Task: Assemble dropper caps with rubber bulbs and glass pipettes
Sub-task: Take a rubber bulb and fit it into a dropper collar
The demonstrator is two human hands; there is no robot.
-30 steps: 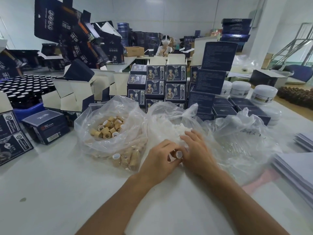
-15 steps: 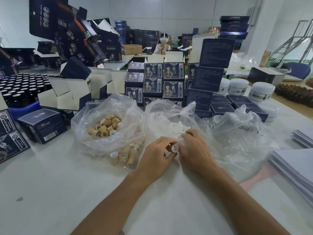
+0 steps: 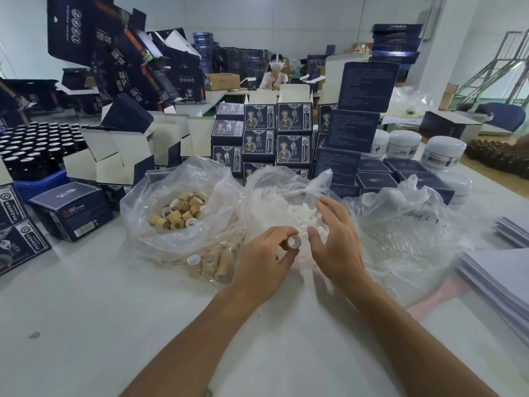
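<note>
Right hand [image 3: 335, 239] has drawn off; left hand [image 3: 264, 259] pinches cap [image 3: 292, 242].

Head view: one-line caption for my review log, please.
Left hand pinches a tan dropper cap while the open right hand hovers over the bag of white rubber bulbs.

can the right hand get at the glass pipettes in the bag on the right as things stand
Probably yes: the right hand is open and holds nothing, the glass pipettes lie just beside it, though the crumpled plastic bag may cover them.
</note>
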